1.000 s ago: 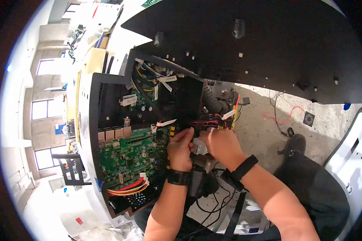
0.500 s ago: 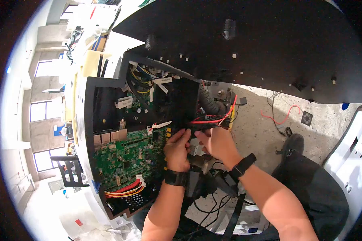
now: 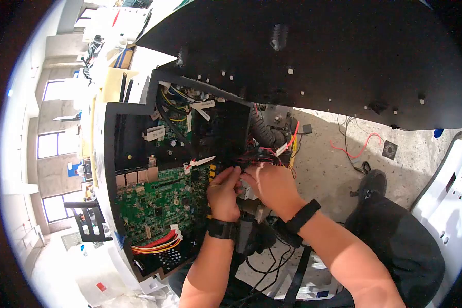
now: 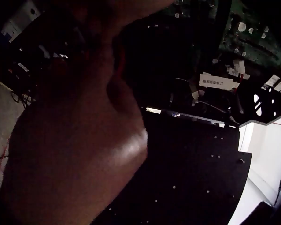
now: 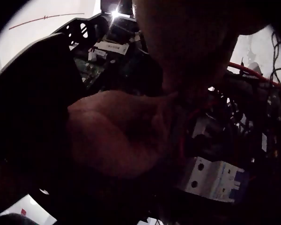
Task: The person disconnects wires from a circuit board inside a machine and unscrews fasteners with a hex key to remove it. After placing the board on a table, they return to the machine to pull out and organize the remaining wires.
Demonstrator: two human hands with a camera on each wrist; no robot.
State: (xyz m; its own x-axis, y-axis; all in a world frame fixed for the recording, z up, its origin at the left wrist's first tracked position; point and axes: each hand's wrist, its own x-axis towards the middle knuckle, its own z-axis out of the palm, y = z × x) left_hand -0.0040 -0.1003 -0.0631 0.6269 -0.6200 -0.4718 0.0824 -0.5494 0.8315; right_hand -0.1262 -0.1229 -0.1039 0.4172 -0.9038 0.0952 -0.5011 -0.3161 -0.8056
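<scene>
Both hands meet deep at the inner edge of an opened black cabinet point(image 3: 231, 123). My left hand point(image 3: 224, 197) has thumb and fingers drawn together beside the green circuit board point(image 3: 161, 205). My right hand point(image 3: 274, 187) reaches in from the right, fingers curled, its tips close to the left fingertips. Thin red and dark wires point(image 3: 262, 152) run to the fingertips, which pinch at them; the pinched part is hidden. A white circuit breaker point(image 5: 213, 178) sits just below the hands. The left wrist view is dark, mostly the left hand point(image 4: 79, 140).
A large black panel point(image 3: 344, 66) hangs over the workspace. A grey corrugated hose point(image 3: 262, 128) and a white label point(image 3: 281, 149) lie behind the hands. Red and yellow cables point(image 3: 156, 246) cross the board's lower end. A fan grille point(image 3: 390, 149) and a loose red wire point(image 3: 364, 149) lie on the floor.
The head view has shifted, so the cabinet appears further left. My right hand has come closer to the left one. The red wires and their label behind it have shifted.
</scene>
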